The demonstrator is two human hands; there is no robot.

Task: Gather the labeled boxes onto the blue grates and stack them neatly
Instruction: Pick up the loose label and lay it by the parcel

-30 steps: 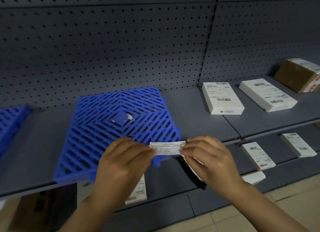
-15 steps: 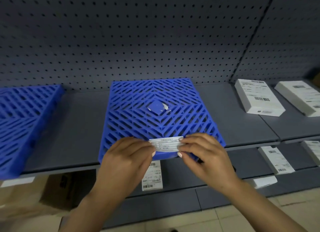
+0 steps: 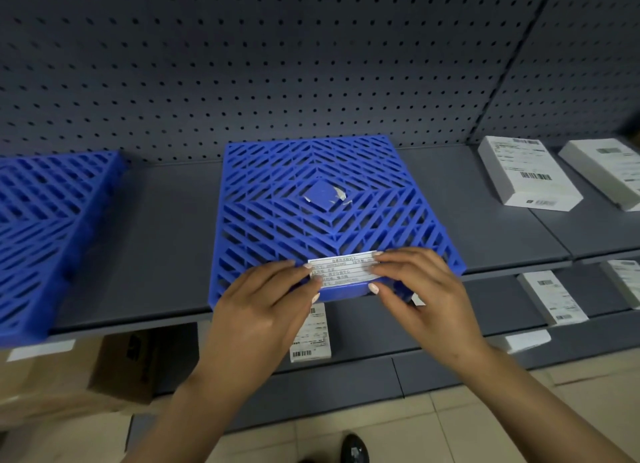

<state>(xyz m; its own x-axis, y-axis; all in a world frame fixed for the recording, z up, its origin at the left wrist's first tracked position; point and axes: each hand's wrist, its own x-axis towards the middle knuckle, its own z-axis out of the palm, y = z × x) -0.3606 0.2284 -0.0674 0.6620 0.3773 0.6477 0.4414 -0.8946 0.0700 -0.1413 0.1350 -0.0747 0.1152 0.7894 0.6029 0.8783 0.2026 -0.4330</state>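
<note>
A grey pegboard wall [image 3: 277,64] is seen behind a grey upper shelf [image 3: 162,248], on which two blue grates are laid: one blue grate [image 3: 329,213] in the middle, reaching the near edge, and a second blue grate [image 3: 45,241] at the left, cut off by the frame. Two white labeled boxes are set flat on the same shelf to the right, well apart from the grates: one box [image 3: 526,175] and another box [image 3: 602,168] at the frame's edge. More white boxes are seen on the lower shelf [image 3: 363,338], one [image 3: 311,334] below the hands and one [image 3: 554,298] at the right. A small white label [image 3: 341,268] is held against the middle grate's near edge, its left end pinched by the left hand [image 3: 266,303] and its right end by the right hand [image 3: 419,289], fingers curled over it
</note>
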